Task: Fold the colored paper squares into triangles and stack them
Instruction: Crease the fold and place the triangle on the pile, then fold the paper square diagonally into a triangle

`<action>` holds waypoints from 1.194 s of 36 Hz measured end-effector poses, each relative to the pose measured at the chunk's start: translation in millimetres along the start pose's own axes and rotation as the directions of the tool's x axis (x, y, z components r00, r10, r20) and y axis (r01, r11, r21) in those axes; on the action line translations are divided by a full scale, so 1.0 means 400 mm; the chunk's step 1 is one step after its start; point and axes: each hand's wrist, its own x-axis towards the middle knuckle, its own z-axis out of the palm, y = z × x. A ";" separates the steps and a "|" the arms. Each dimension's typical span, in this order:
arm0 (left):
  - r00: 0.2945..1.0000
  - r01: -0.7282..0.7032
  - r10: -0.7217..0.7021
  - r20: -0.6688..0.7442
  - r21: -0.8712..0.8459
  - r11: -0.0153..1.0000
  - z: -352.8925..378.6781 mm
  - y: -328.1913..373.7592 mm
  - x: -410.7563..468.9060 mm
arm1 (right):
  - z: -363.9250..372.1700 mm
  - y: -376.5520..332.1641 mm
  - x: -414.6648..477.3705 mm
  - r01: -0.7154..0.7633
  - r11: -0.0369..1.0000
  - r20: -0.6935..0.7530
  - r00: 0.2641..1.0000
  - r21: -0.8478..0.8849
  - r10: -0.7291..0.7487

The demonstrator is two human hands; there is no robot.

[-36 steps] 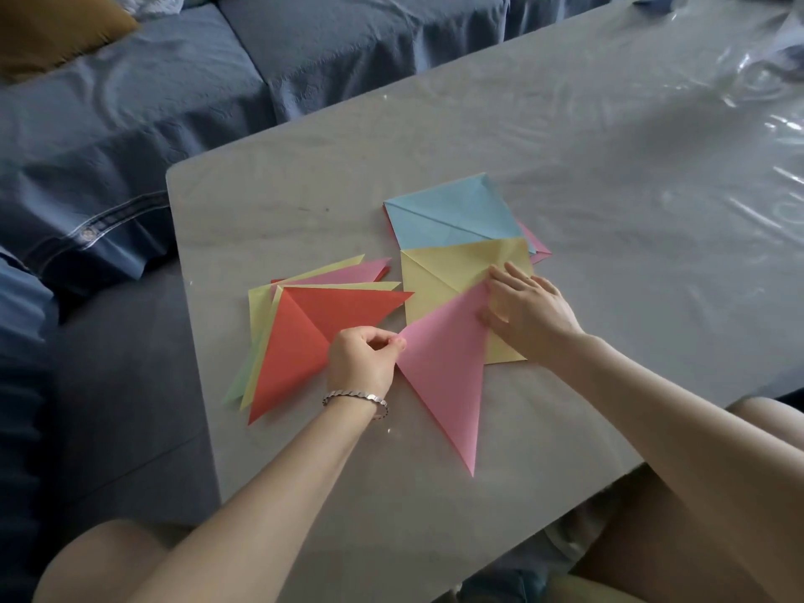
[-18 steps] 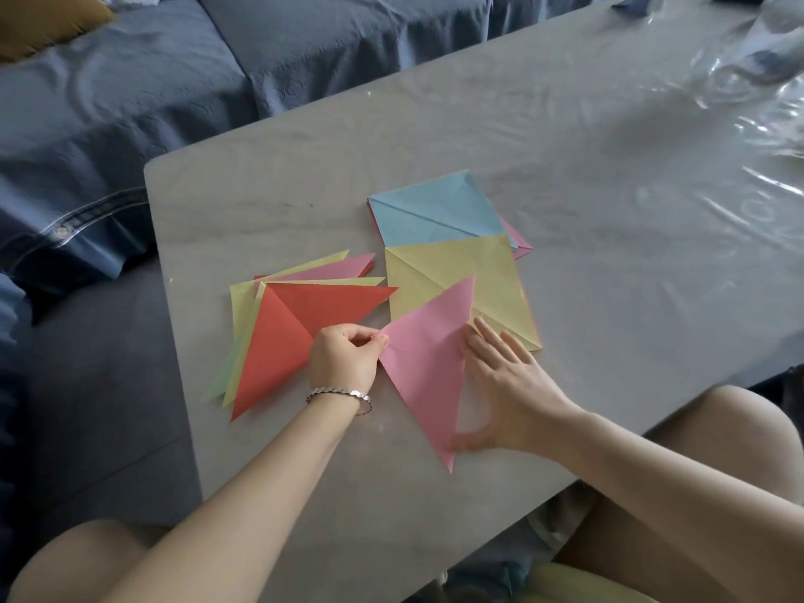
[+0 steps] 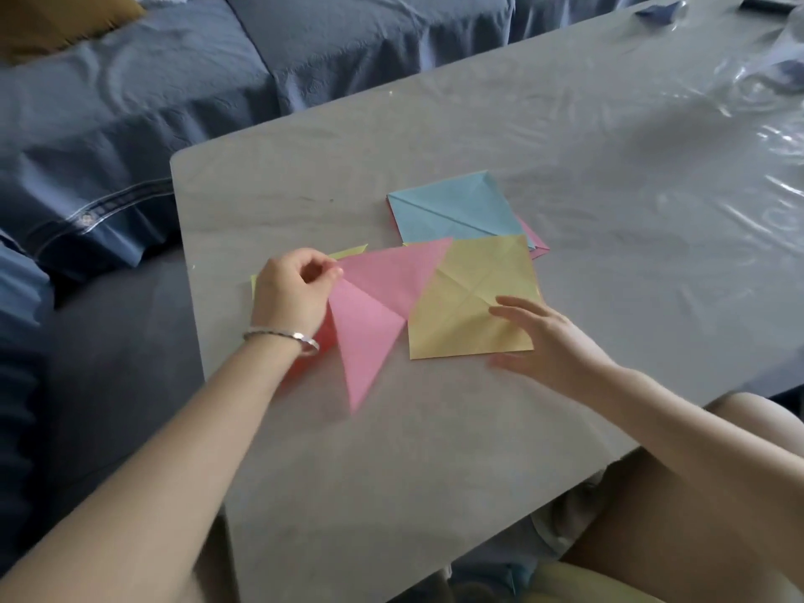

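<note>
Grey table: wide surface beyond papers to right. Yellow square flat, creased, near front edge, overlapping blue sheet. Pink triangle over triangle stack, corner pinched by left hand. Right hand spread, blurred, perhaps touching yellow square's corner.

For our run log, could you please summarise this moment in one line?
left hand: pinches pink triangle | right hand: open over yellow square
</note>
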 end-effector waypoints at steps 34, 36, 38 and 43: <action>0.787 0.440 -0.331 0.521 -0.097 0.893 0.156 0.080 -0.062 | 0.011 -0.033 -0.060 0.506 0.798 -0.112 0.818 -0.328 -0.565; 0.801 0.385 -0.268 0.536 -0.119 0.915 0.156 0.077 -0.065 | 0.013 -0.026 -0.071 0.511 0.816 -0.069 0.835 -0.269 -0.545; 0.833 0.313 -0.204 0.515 -0.134 0.940 0.152 0.070 -0.070 | 0.013 -0.004 -0.080 0.476 0.844 -0.008 0.870 -0.246 -0.493; 0.893 0.186 -0.127 0.432 -0.097 0.978 0.139 0.037 -0.073 | 0.001 0.054 -0.096 0.384 0.898 0.007 0.920 -0.216 -0.392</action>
